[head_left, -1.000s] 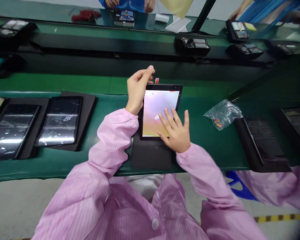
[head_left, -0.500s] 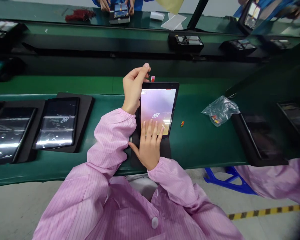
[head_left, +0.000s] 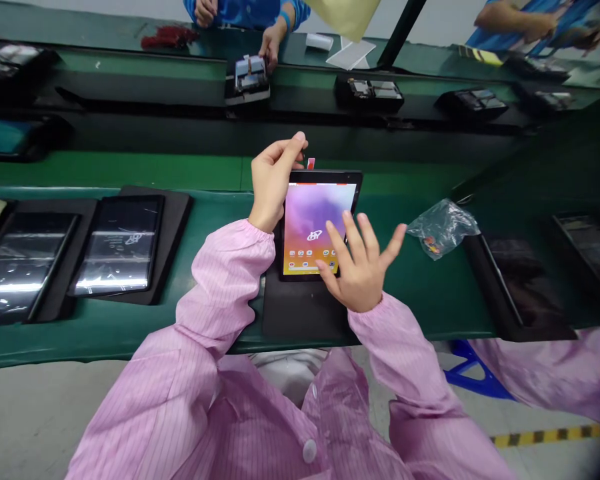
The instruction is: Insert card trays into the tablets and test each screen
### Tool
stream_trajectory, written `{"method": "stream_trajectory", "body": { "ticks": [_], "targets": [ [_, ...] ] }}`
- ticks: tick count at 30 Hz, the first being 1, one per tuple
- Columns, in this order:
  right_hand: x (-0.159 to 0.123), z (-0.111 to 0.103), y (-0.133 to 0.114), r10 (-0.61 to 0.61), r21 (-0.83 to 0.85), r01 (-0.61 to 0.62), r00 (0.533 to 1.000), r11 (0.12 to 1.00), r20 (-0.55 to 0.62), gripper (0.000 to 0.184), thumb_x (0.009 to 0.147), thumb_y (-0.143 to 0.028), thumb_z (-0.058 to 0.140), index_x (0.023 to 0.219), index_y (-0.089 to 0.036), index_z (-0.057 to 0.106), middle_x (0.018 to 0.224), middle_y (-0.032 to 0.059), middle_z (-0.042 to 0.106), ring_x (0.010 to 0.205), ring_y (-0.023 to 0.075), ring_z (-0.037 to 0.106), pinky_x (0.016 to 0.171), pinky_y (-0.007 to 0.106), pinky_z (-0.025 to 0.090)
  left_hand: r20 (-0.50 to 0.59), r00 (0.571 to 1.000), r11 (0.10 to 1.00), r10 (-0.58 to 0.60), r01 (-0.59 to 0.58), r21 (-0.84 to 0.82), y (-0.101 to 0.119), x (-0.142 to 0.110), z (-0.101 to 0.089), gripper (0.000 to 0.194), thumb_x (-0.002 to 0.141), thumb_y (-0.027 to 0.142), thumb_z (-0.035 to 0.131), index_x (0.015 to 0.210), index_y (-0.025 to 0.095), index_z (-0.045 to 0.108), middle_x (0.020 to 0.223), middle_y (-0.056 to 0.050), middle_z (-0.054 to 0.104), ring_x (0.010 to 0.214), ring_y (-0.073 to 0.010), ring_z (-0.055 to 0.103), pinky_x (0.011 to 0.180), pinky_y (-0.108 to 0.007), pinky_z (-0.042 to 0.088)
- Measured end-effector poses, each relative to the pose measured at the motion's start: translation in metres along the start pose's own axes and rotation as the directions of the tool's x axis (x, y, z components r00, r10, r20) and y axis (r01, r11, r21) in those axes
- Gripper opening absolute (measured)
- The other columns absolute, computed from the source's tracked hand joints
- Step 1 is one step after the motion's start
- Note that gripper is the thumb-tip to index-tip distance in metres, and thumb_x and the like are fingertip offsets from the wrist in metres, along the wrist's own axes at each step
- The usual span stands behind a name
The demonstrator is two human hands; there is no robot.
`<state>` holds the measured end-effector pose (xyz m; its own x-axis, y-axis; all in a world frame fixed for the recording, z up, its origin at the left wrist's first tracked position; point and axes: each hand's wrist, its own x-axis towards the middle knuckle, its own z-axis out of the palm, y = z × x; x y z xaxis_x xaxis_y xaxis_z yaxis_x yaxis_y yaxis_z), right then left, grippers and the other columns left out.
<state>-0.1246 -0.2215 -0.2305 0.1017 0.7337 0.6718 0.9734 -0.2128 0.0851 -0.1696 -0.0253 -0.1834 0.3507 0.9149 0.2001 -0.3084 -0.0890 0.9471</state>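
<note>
As you look along the green surface (head_left: pixel 130 340) from the left, two dark tablets (head_left: pixel 115 247) lie on black mats (head_left: pixel 177 220), their glass catching the lights. Next comes your left hand (head_left: pixel 274 183), raised with the wrist bent and the palm turned inward, just beyond the top left corner of the lit tablet (head_left: pixel 320 227). Its grip is closed in a pinch, thumb and forefinger together, though anything between them is too small to make out. A small red tab (head_left: pixel 311 163) stands just beside those fingertips, past the tablet's top edge. The tablet lies flat on its own black mat (head_left: pixel 305 313), directly in front of you, showing a purple and orange screen with rows of icons. Your right hand (head_left: pixel 363 267) hovers palm down at its lower right corner, its grip wide open and its fingers fanned, with the thumb over the screen. Further right lies a crumpled plastic bag (head_left: pixel 443 230). Across the line, a co-worker's hand (head_left: pixel 273 43) in a blue sleeve is just above a device in a black holder (head_left: pixel 247 80).
</note>
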Motion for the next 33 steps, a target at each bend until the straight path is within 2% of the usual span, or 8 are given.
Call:
{"method": "stream_trajectory", "body": {
  "ticks": [4, 7, 13, 16, 19, 22, 25, 33],
  "targets": [
    [0.02, 0.018, -0.017, 0.014, 0.04, -0.021, 0.983, 0.999, 0.183, 0.066, 0.096, -0.054, 0.034, 0.151, -0.017, 0.031, 0.154, 0.0143, 0.037, 0.143, 0.0327, 0.031, 0.116, 0.064, -0.004, 0.02, 0.999, 0.999, 0.025, -0.024, -0.042, 0.0, 0.0, -0.002, 0.021, 0.084, 0.036, 0.067, 0.071, 0.02, 0.069, 0.074, 0.001, 0.067, 0.062, -0.0063, 0.059, 0.063, -0.019, 0.047],
    [0.002, 0.022, -0.034, 0.035, 0.049, -0.049, 0.967, 0.998, 0.251, 0.072, 0.095, -0.058, 0.034, 0.151, -0.012, 0.031, 0.155, 0.0156, 0.033, 0.145, 0.0326, 0.027, 0.118, 0.062, -0.001, 0.021, 1.0, 0.999, 0.007, -0.006, -0.049, 0.0, 0.0, -0.002, 0.02, 0.084, 0.035, 0.066, 0.071, 0.02, 0.069, 0.072, 0.002, 0.066, 0.06, -0.0057, 0.058, 0.063, -0.018, 0.047],
    [-0.039, 0.005, -0.039, -0.03, 0.059, 0.016, 0.967, 0.998, 0.253, 0.063, 0.094, -0.056, 0.043, 0.141, -0.014, 0.047, 0.146, 0.0141, 0.048, 0.134, 0.0317, 0.045, 0.119, 0.061, 0.005, 0.015, 1.0, 0.999, -0.01, 0.011, -0.031, 0.002, -0.001, -0.001, 0.021, 0.084, 0.036, 0.066, 0.071, 0.02, 0.069, 0.074, 0.001, 0.068, 0.061, -0.0052, 0.058, 0.064, -0.018, 0.047],
    [-0.006, -0.007, -0.014, -0.057, 0.137, 0.056, 0.998, 0.989, -0.003, 0.044, 0.093, -0.037, 0.054, 0.131, -0.015, 0.055, 0.135, 0.0147, 0.059, 0.128, 0.0271, 0.052, 0.117, 0.054, 0.025, 0.0, 1.0, 1.0, 0.014, -0.014, -0.009, 0.009, -0.008, -0.001, 0.023, 0.084, 0.038, 0.066, 0.071, 0.019, 0.068, 0.076, 0.001, 0.069, 0.064, -0.0061, 0.06, 0.064, -0.018, 0.047],
    [0.055, -0.024, 0.019, 0.027, 0.34, 0.042, 0.98, 0.939, -0.196, 0.034, 0.091, -0.025, 0.056, 0.124, -0.016, 0.059, 0.128, 0.0138, 0.064, 0.124, 0.0248, 0.056, 0.109, 0.044, 0.041, 0.005, 0.996, 0.996, 0.088, -0.088, -0.017, 0.021, -0.023, -0.002, 0.025, 0.084, 0.04, 0.066, 0.071, 0.019, 0.068, 0.073, 0.001, 0.068, 0.064, -0.0071, 0.061, 0.065, -0.02, 0.048],
    [0.109, -0.04, 0.041, -0.02, 0.55, 0.022, 1.0, 0.835, -0.008, 0.023, 0.092, -0.03, 0.055, 0.109, -0.018, 0.064, 0.108, 0.0077, 0.071, 0.101, 0.0206, 0.067, 0.092, 0.035, 0.053, 0.021, 0.978, 0.978, 0.209, -0.208, -0.034, 0.035, -0.042, -0.002, 0.024, 0.084, 0.039, 0.067, 0.071, 0.019, 0.067, 0.069, 0.001, 0.066, 0.063, -0.0078, 0.06, 0.067, -0.022, 0.048],
    [0.133, -0.051, 0.046, -0.164, 0.662, 0.012, 0.972, 0.75, 0.168, 0.018, 0.092, -0.034, 0.056, 0.089, -0.019, 0.066, 0.083, 0.0017, 0.072, 0.074, 0.0148, 0.068, 0.072, 0.027, 0.054, 0.005, 0.954, 0.954, 0.299, -0.299, -0.023, 0.046, -0.059, -0.003, 0.024, 0.083, 0.039, 0.067, 0.071, 0.019, 0.066, 0.068, 0.002, 0.065, 0.064, -0.0086, 0.06, 0.07, -0.024, 0.049],
    [0.124, -0.059, 0.04, -0.298, 0.674, 0.14, 0.946, 0.726, 0.125, 0.014, 0.093, -0.026, 0.053, 0.084, -0.02, 0.062, 0.073, -0.0022, 0.066, 0.062, 0.0091, 0.059, 0.062, 0.02, 0.047, -0.012, 0.936, 0.935, 0.352, -0.351, 0.059, 0.051, -0.074, -0.005, 0.028, 0.084, 0.044, 0.066, 0.071, 0.02, 0.064, 0.067, 0.001, 0.06, 0.063, -0.0088, 0.057, 0.063, -0.024, 0.047]
  ]
}}
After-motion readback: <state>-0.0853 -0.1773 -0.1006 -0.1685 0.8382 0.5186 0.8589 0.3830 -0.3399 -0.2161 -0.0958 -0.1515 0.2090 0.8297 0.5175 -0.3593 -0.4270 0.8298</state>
